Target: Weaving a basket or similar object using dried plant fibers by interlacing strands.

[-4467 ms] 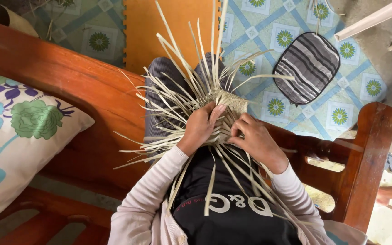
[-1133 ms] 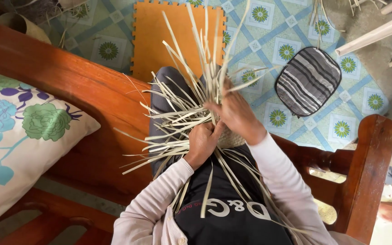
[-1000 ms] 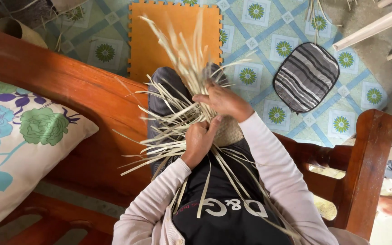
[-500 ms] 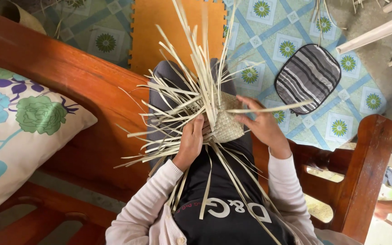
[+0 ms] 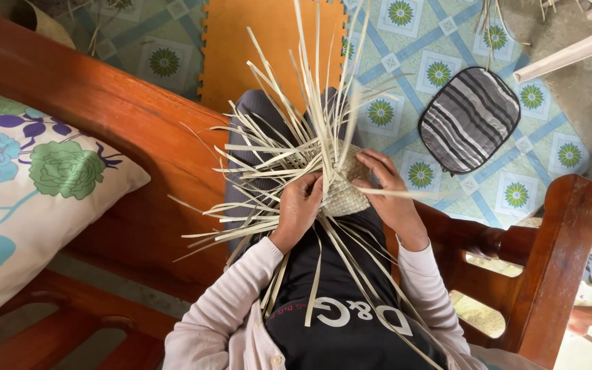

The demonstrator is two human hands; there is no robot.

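A flowered white cushion (image 5: 32, 185) lies on the red-brown wooden bench (image 5: 104, 123). On the person's lap, the left hand (image 5: 298, 209) clamps the pale woven straw piece (image 5: 347, 192) with its loose strips fanning outward. The right hand (image 5: 388, 188) pinches its other edge. A striped grey pad (image 5: 469, 118) rests on the patterned floor mat (image 5: 412, 41).

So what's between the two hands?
In the head view, a small woven patch of pale straw sits between the left hand and the right hand, with loose straw strips fanning out.
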